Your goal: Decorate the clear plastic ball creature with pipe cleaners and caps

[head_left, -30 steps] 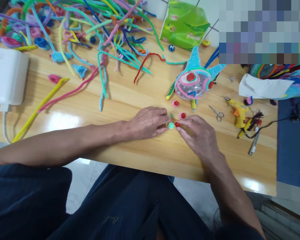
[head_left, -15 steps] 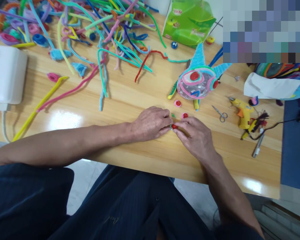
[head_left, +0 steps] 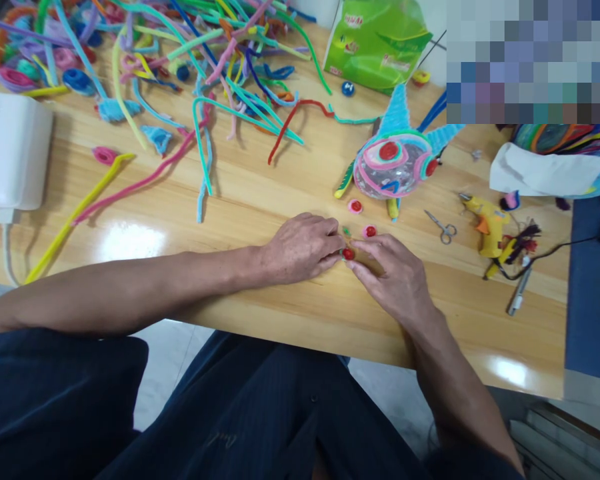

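Near the table's front edge, my left hand (head_left: pixel 307 248) pinches a small red pipe-cleaner coil (head_left: pixel 348 254) with a bit of green at its rim. Thumb and forefinger of my right hand (head_left: pixel 393 270) are at the coil's right side in a loose pinch, its other fingers curled. Just beyond lie a green scrap (head_left: pixel 347 231) and two red coils ringed in pink, one nearer (head_left: pixel 369 231) and one farther (head_left: pixel 355 206). Behind them stands a clear round figure (head_left: pixel 380 175) with blue pointed ears, red-and-pink eyes and yellow-green limbs.
Small scissors (head_left: pixel 447 231), a yellow glue gun (head_left: pixel 489 227) and a silver pen-like tool (head_left: pixel 518 293) lie at right. Loose pipe cleaners (head_left: pixel 215 60) heap up at back left, by a white box (head_left: pixel 13 150) with a cable. A green packet (head_left: pixel 377 47) stands behind.
My right forefinger has drawn slightly away to the right, so more of the red coil shows. My left hand has hardly moved.
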A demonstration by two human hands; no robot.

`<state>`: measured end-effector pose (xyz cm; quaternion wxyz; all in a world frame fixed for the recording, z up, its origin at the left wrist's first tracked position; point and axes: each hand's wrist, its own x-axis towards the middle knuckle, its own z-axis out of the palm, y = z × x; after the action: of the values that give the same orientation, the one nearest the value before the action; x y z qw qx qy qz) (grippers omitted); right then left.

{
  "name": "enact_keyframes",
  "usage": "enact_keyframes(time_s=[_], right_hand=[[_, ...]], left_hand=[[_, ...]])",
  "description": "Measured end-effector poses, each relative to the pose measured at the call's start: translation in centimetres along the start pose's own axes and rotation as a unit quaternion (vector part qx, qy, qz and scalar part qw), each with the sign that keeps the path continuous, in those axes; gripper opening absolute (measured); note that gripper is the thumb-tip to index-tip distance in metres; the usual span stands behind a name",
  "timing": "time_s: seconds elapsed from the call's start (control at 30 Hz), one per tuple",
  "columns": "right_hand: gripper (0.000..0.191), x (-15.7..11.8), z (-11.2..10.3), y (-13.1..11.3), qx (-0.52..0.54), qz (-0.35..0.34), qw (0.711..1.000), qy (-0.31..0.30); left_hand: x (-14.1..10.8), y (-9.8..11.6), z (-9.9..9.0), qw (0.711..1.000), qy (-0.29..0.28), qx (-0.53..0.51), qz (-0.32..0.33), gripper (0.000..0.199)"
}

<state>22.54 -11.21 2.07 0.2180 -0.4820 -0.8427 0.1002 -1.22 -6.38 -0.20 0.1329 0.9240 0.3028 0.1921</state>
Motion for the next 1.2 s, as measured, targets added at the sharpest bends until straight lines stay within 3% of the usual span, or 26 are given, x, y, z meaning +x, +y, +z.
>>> enact_keyframes(time_s=[0.2,0.67,0.93,1.2], right_hand=[[0.008,0.2,0.2,-0.1,0.0,-0.014,1.0,0.003],[0.009,0.1,0.7,-0.4,-0.024,-0.032,0.999,0.027],[0.016,-0.1,-0.7,0.3,0.037,0.02,0.998,0.045],[0.014,-0.1,-0.3,0.5,0.072,0.041,0.996,0.03]], left_hand=[[0.0,0.0,0.0,1.0,0.0,-0.005,-0.001,0.025],[-0.1,0.0,-0.1,1.0,-0.002,-0.003,0.0,0.024],[-0.2,0.0,-0.3,0.999,0.017,-0.04,-0.012,0.028],[0.5,0.4,-0.1,0.999,-0.009,-0.047,-0.005,0.027]])
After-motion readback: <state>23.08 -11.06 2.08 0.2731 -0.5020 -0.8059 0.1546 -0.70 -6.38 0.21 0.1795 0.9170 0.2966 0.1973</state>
